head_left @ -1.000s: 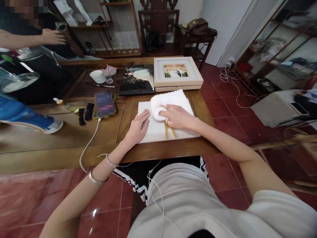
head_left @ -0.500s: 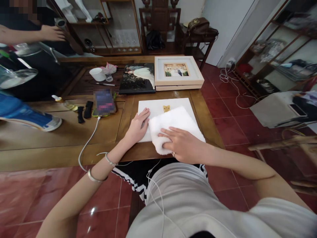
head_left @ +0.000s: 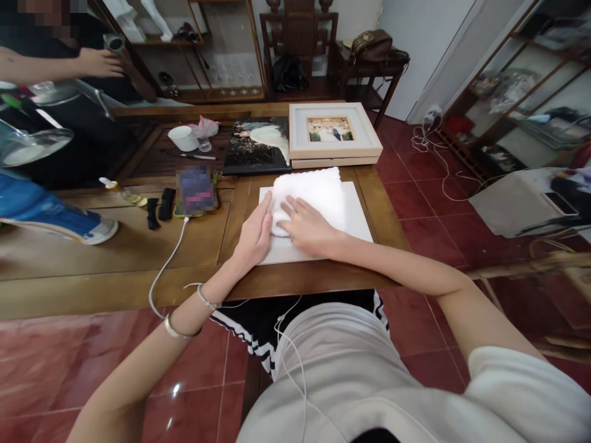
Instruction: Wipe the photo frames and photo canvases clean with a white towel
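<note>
A folded white fluffy cloth (head_left: pixel 309 191) lies over a flat white board (head_left: pixel 355 215) at the table's near edge. My right hand (head_left: pixel 307 227) presses down on the cloth, its fingers partly spread and its thumb side toward me. At the board's left edge rests my left hand (head_left: pixel 256 231), fingers stretched out, close beside the cloth's left side. Most of the board's upper middle is hidden under the cloth.
Behind the board are a dark photo panel (head_left: pixel 256 144) and a pale framed picture (head_left: pixel 335 132). Left are a phone (head_left: pixel 196 191) on a cable, black straps (head_left: pixel 159 209), a dropper bottle (head_left: pixel 122 192), a white cup (head_left: pixel 182 138) and a blue-white bag (head_left: pixel 50 206). Another person's hand (head_left: pixel 101 61) holds something upper left.
My right hand has pushed the cloth away from me and to the left across the board, covering the small yellow figure. My left hand stays at the board's left edge, fingers turned slightly forward.
</note>
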`<state>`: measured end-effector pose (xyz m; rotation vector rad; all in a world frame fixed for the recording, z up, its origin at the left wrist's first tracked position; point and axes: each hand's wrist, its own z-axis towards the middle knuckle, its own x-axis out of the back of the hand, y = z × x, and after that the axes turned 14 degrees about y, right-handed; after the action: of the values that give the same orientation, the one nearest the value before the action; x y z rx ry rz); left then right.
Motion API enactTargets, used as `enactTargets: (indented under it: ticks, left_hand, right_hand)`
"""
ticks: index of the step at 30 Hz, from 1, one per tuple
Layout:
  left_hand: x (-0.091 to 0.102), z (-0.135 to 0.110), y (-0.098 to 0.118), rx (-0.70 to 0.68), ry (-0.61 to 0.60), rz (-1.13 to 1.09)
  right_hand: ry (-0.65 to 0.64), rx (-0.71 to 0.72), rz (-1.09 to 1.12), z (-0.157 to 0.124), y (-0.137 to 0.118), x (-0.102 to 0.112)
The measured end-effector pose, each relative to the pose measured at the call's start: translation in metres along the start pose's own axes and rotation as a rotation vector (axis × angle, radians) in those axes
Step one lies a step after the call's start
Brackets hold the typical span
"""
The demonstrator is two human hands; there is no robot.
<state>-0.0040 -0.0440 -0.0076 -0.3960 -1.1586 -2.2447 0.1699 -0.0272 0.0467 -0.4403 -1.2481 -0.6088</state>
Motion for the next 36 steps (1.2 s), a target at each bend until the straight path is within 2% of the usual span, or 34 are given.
enactTargets:
  ticks: [4,7,10,13,18,21,23,27,32,34,36]
  left_hand:
    - [0.0,-0.002,-0.002,0.026,0.02,-0.022]
    - [-0.001,-0.002,-0.003,0.022,0.009,-0.007]
    - [-0.003,-0.001,-0.003,0.028,-0.049,0.042]
    - [-0.005,0.0,-0.004,0.02,-0.13,0.081]
    - [-0.006,0.001,-0.006,0.001,-0.149,0.086]
    - [-0.006,0.001,-0.006,-0.001,-0.146,0.086]
    - [-0.006,0.0,-0.006,0.001,-0.144,0.083]
    - [-0.007,0.0,-0.006,0.006,-0.144,0.078]
    - [-0.006,0.001,-0.004,0.005,-0.158,0.084]
    - [-0.005,0.001,-0.004,0.004,-0.162,0.088]
    - [-0.005,0.002,-0.004,0.007,-0.163,0.092]
  right_hand:
    - [-0.034,0.247,0.124,-0.036,-0.022,0.02]
    - [-0.108,0.334,0.208,-0.062,-0.027,0.042]
    - [-0.15,0.272,0.233,-0.076,-0.018,0.059]
    - [-0.156,0.139,0.199,-0.073,-0.003,0.064]
    - [-0.122,-0.054,0.05,-0.038,0.03,0.043]
    - [-0.054,-0.07,0.041,-0.021,0.046,0.027]
    - [-0.037,-0.035,0.054,-0.018,0.049,0.02]
    - [-0.041,0.044,0.101,-0.039,0.032,0.022]
    - [-0.111,0.069,0.282,-0.083,0.002,0.049]
    - [-0.153,0.042,0.382,-0.094,0.002,0.059]
    - [-0.167,-0.035,0.476,-0.1,0.014,0.061]
